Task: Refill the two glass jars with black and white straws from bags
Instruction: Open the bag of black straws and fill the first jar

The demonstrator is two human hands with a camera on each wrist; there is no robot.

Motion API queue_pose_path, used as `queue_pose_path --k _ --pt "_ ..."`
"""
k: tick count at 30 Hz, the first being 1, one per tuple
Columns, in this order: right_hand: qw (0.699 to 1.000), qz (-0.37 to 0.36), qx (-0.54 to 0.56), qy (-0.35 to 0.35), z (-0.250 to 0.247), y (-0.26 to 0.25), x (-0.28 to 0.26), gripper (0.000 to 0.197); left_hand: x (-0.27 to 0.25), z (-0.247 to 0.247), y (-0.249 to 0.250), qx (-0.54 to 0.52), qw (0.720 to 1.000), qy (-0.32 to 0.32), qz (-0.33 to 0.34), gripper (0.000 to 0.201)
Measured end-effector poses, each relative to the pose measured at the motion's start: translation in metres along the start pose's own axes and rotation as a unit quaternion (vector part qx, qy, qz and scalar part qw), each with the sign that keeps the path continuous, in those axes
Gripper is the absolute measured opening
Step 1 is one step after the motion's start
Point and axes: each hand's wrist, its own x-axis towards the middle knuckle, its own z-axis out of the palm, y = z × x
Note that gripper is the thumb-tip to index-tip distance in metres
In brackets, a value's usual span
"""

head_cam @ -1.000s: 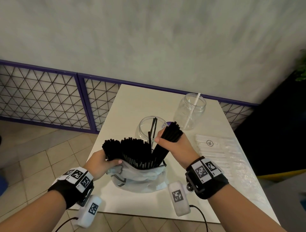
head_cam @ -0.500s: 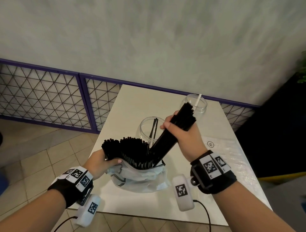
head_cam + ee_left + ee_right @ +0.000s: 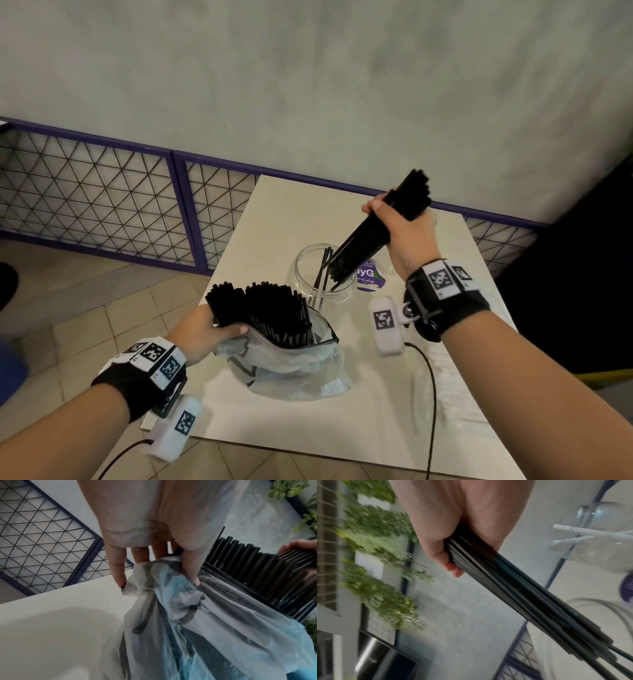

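Observation:
My right hand [image 3: 394,219] grips a bundle of black straws [image 3: 373,236], tilted, with its lower ends at the mouth of the near glass jar [image 3: 308,284]. A few black straws stand in that jar. My left hand [image 3: 209,329] pinches the rim of a crumpled translucent bag [image 3: 284,366] that holds several more black straws [image 3: 267,308]. In the left wrist view the fingers [image 3: 190,568] pinch the bag [image 3: 197,615]. In the right wrist view my right hand [image 3: 453,540] is wrapped round the bundle [image 3: 513,595]. The far jar [image 3: 599,517] holds white straws [image 3: 590,532].
The white table [image 3: 294,212] stands against a purple mesh fence [image 3: 102,202]. A clear bag of white straws [image 3: 452,387] lies on the right side of the table. A purple label [image 3: 371,279] shows beside the near jar. Tiled floor lies to the left.
My right hand has lifted the bundle of black straws out of the bag, up and away to the right, and its lower ends now reach the near jar. My left hand still holds the bag.

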Motion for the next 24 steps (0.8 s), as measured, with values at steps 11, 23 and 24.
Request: queue_pose_path --k 11,23,24 --pt "0.983 0.123 -0.137 0.025 0.010 0.109 0.014 0.030 0.005 -0.006 0.000 0.016 1.000 -0.007 -0.016 0.064" --pt "0.934 0.003 -0.358 -0.017 0.005 0.130 0.017 0.058 0.006 -0.006 0.001 0.004 1.000 -0.011 0.004 0.056" --pt "0.922 -0.019 -0.385 -0.037 0.006 0.127 0.017 0.057 0.006 -0.006 0.002 0.003 1.000 -0.009 0.004 0.055"
